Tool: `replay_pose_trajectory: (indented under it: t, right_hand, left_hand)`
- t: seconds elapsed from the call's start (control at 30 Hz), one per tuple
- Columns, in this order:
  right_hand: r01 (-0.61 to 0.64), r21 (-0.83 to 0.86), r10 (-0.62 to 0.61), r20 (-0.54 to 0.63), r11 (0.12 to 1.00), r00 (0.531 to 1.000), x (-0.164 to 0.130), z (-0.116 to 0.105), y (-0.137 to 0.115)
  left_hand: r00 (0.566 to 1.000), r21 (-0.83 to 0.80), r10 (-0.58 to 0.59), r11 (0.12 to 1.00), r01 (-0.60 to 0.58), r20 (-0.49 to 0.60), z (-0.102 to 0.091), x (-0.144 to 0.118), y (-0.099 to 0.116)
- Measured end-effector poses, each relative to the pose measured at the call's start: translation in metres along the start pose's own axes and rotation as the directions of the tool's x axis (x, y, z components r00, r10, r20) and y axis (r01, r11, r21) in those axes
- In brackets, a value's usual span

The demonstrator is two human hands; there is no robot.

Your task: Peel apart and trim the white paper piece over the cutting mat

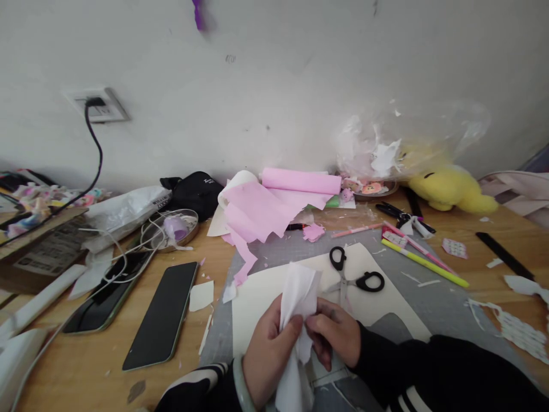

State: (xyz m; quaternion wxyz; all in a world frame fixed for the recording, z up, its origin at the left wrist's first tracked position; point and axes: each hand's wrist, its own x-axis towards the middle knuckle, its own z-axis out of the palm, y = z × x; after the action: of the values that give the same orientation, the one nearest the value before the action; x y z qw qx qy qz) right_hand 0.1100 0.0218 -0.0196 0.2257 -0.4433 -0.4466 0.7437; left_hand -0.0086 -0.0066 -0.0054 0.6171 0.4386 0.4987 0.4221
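At the bottom centre of the frame, the left hand (269,356) and right hand (335,337) meet, both pinched on a crumpled white tissue-paper sheet (297,309). It looks light, limp and easily torn, best gripped near its folded edges. Black-handled scissors (352,273) lie just above.

White paper (298,294), black-handled scissors (355,274), pink roll (300,181)

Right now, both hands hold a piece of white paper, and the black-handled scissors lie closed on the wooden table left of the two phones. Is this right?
Not quite. In the head view the scissors lie on the cream sheet, right of the two phones. The rest is right: the left hand and right hand hold the white paper.
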Motion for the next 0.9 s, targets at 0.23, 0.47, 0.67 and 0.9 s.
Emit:
replay_pose_trajectory:
  t: [0.23,0.47,0.67,0.9]
  right_hand:
    - [-0.001,-0.008,0.001,-0.004,1.000,1.000,0.0016,-0.0001,0.0017]
    - [-0.007,0.022,0.007,0.023,1.000,1.000,0.0006,0.0006,-0.0013]
    - [0.004,0.044,-0.003,-0.004,0.999,1.000,0.0028,-0.0013,0.0039]
    - [-0.016,0.047,0.015,0.024,0.999,1.000,0.0028,-0.0009,0.0010]
  left_hand:
    - [0.999,-0.042,0.001,0.999,0.000,0.035,-0.0003,-0.0017,-0.0002]
    - [0.989,0.182,-0.030,0.982,0.057,-0.146,-0.0005,-0.0003,-0.0027]
    - [0.983,0.202,0.031,0.979,0.006,-0.180,0.0000,0.0004,-0.0021]
    - [0.982,0.233,0.090,0.971,-0.050,-0.164,0.0000,0.0018,-0.0036]
